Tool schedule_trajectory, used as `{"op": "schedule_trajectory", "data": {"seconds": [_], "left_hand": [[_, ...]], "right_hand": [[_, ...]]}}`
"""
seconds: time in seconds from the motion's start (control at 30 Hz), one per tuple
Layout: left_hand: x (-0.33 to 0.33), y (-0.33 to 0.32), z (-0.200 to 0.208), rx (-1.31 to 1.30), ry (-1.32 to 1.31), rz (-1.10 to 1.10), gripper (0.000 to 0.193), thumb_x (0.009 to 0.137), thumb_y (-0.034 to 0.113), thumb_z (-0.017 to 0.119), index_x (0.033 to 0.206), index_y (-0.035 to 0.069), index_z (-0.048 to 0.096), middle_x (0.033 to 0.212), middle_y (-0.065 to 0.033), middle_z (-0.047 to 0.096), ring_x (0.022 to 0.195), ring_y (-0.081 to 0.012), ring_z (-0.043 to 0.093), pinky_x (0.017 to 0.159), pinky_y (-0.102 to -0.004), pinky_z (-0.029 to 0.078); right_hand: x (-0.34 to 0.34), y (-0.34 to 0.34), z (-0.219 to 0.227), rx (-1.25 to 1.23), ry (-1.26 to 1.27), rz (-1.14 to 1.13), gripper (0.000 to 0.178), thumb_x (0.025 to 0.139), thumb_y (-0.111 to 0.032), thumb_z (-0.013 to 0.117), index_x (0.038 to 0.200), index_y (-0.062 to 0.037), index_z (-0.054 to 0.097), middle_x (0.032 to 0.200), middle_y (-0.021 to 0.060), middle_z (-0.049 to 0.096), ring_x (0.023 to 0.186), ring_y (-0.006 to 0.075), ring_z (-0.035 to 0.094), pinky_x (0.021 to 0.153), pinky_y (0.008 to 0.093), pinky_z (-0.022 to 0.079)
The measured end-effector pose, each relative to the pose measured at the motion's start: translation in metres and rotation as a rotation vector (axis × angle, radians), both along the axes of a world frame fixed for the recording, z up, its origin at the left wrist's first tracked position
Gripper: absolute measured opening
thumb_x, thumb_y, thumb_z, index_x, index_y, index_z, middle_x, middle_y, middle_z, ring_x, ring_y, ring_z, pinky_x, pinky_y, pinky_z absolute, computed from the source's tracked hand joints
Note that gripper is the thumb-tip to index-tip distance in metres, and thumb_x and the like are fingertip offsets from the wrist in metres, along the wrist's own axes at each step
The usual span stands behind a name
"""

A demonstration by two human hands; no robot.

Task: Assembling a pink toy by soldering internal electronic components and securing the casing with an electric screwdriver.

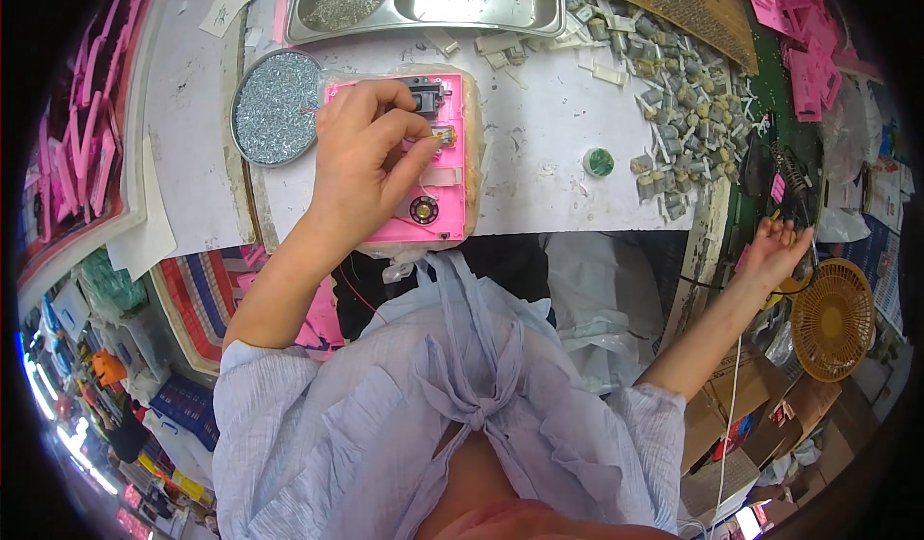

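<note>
A shallow pink plastic casing (448,215) lies on a padded, plastic-wrapped block at the table's front edge. My left hand (366,145) reaches over it, thumb and fingers closed in a pinch on a small motor (444,137) with a yellow end. A black part (426,100) sits above the motor in the casing, and a round black piece with a brass-coloured centre (423,210) sits below. The casing's left side is partly hidden by my hand. Far to the right, my right hand (778,251) is beside a black coiled holder (794,172), fingers apart, with nothing visible in them.
A round dish of tiny metal screws (277,107) stands left of the casing. Behind is a steel compartment tray (428,30). Many small motors (674,107) are heaped at right, near a small green-topped round container (599,162). An orange-brown basket (833,319) and a cable are by my right arm.
</note>
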State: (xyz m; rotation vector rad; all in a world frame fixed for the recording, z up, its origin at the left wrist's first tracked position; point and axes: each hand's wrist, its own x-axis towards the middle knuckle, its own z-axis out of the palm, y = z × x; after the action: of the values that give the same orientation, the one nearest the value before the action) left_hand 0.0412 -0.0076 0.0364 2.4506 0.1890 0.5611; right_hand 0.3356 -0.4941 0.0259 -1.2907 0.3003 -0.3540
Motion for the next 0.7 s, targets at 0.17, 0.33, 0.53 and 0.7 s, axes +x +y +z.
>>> {"op": "schedule_trajectory", "data": {"seconds": [0.17,0.33,0.53,0.7], "left_hand": [[0.002,-0.002,-0.008,0.047,0.000,-0.001,0.014,0.077,0.016,0.081,0.085,0.011,0.071,0.106,-0.0051,0.061,0.102,-0.0291,0.054,0.089,-0.0425,0.037],[-0.004,-0.003,-0.010,0.055,0.042,0.012,0.016,0.074,0.010,0.082,0.085,0.007,0.070,0.106,-0.0083,0.059,0.101,-0.0284,0.053,0.091,-0.0400,0.039],[-0.005,0.000,-0.011,0.047,0.051,-0.002,0.017,0.073,0.010,0.082,0.084,0.007,0.070,0.108,-0.0077,0.058,0.100,-0.0283,0.051,0.090,-0.0392,0.039],[-0.002,0.000,-0.010,0.063,0.068,-0.018,0.017,0.072,0.010,0.082,0.084,0.008,0.070,0.108,-0.0079,0.057,0.100,-0.0282,0.051,0.090,-0.0393,0.038]], "right_hand": [[0.057,-0.021,0.009,-0.264,-0.028,0.076,0.055,0.109,-0.047,0.044,0.134,-0.0016,0.061,0.079,0.0046,0.045,0.071,0.0173,0.046,0.064,0.0357,0.044],[0.013,-0.042,0.028,-0.298,-0.034,-0.027,0.072,0.109,-0.056,0.030,0.135,0.0046,0.058,0.081,0.0099,0.057,0.076,0.0210,0.055,0.069,0.0325,0.050],[-0.096,0.028,0.020,-0.132,-0.189,0.337,0.049,0.105,-0.038,0.058,0.132,0.0021,0.057,0.094,0.0131,0.065,0.077,0.0149,0.060,0.061,0.0235,0.047],[-0.159,0.153,-0.018,-0.316,-0.239,0.647,0.032,0.086,-0.019,0.078,0.108,-0.0005,0.064,0.103,0.0108,0.067,0.086,0.0172,0.063,0.074,0.0284,0.051]]}}
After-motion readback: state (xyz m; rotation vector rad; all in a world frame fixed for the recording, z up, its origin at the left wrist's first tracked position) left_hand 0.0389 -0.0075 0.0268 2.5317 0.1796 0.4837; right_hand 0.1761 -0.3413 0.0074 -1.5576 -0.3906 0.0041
